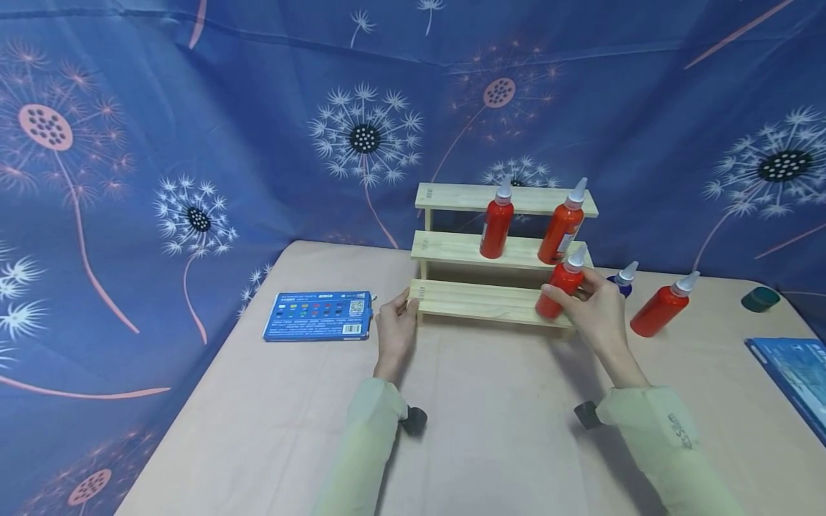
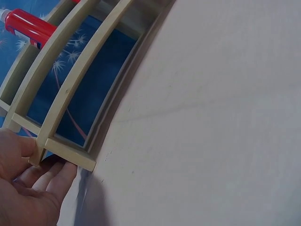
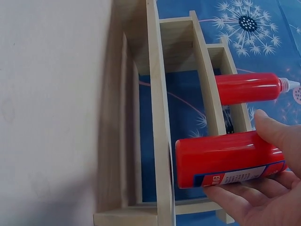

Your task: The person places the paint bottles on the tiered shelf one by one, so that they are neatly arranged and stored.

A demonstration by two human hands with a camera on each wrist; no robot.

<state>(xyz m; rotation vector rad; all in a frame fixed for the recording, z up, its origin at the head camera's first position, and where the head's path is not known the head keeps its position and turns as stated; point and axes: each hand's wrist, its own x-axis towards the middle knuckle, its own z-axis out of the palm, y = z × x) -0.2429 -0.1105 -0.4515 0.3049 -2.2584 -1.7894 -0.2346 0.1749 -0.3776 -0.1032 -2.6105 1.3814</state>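
A three-tier wooden rack (image 1: 480, 301) stands against the blue backdrop. My left hand (image 1: 396, 331) grips the left end of its lowest shelf, thumb on top and fingers underneath in the left wrist view. With my right hand (image 1: 600, 308) I hold a red paint bottle (image 1: 560, 290) by its sides, upright at the right end of the lowest shelf; its base is right at the shelf board in the right wrist view. Two more red bottles, one left (image 1: 496, 226) and one right (image 1: 560, 233), stand on the middle shelf, nozzles up.
Right of the rack are a dark blue bottle (image 1: 623, 279), partly hidden by my hand, another red bottle (image 1: 661, 309) and a dark green lidded item (image 1: 760, 299). A blue watercolor box (image 1: 317, 316) lies left; another blue flat box (image 1: 792, 376) lies at the right edge.
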